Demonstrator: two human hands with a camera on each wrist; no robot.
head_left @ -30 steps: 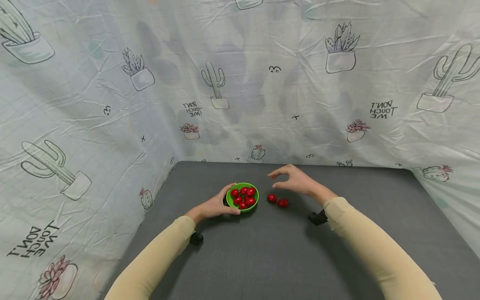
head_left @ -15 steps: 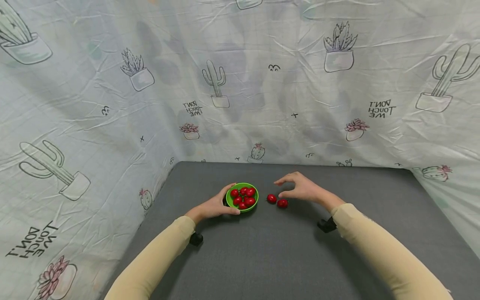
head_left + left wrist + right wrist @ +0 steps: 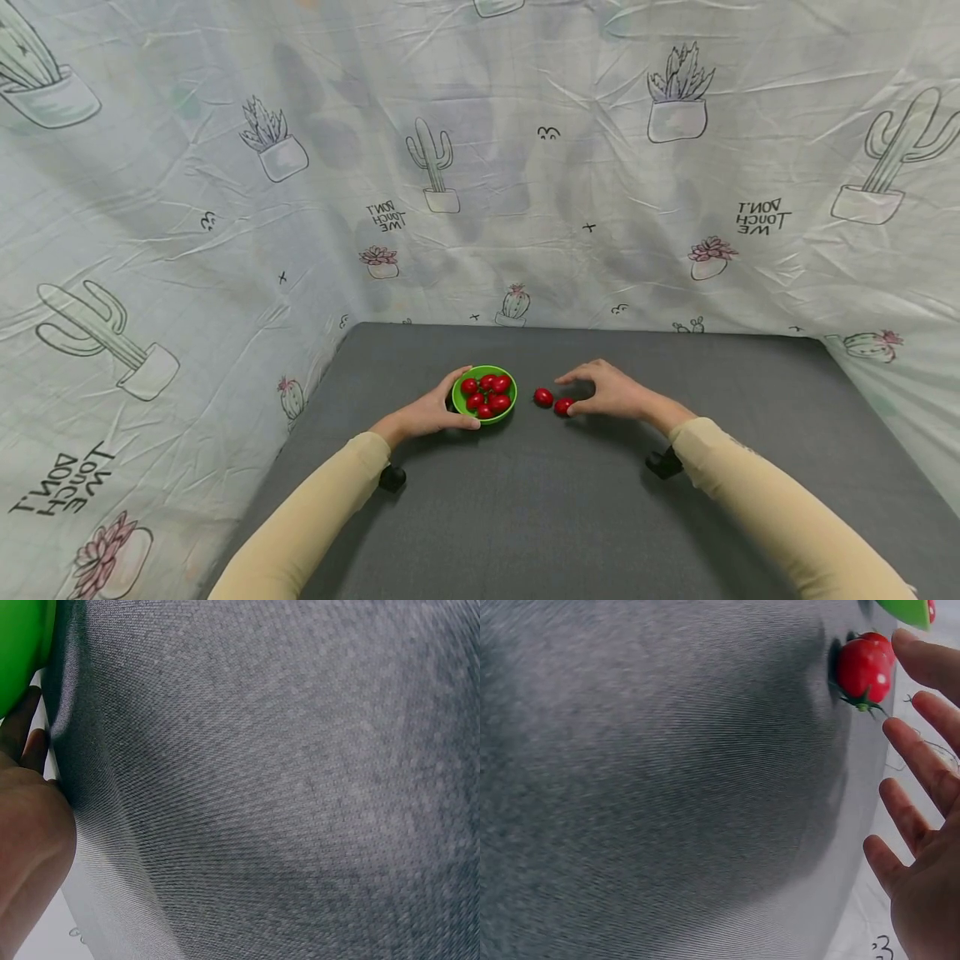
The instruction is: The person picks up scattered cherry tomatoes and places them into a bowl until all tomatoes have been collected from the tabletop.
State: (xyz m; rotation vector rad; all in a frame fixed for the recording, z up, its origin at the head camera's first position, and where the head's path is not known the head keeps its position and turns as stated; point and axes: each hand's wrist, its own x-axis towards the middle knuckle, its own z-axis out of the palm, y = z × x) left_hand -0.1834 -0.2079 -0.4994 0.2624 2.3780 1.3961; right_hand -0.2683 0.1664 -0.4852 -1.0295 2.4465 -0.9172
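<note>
1. Step in hand, by the look of it: gathering loose cherry tomatoes into the green bowl (image 3: 484, 394), with two left out on the grey worktop (image 3: 525, 500).
2. Left hand (image 3: 427, 412) curled round the bowl's near rim, steadying it; bowl's green edge also visible in the left wrist view.
3. Right hand (image 3: 611, 392) lowered over the nearer tomato (image 3: 563, 406), fingers (image 3: 922, 761) spread and relaxed, holding nothing; thumb tip at or just beside the fruit, contact hard to tell.
4. Other loose tomato (image 3: 543, 397) just beside it, between it and the bowl, apart from both.
5. Next move likely calling for a light pinch of thumb and forefinger, gentle enough not to roll or bruise the fruit.
6. Tomatoes: small, glossy red, oval, a green stalk end showing on one; several already piled in the bowl.
</note>
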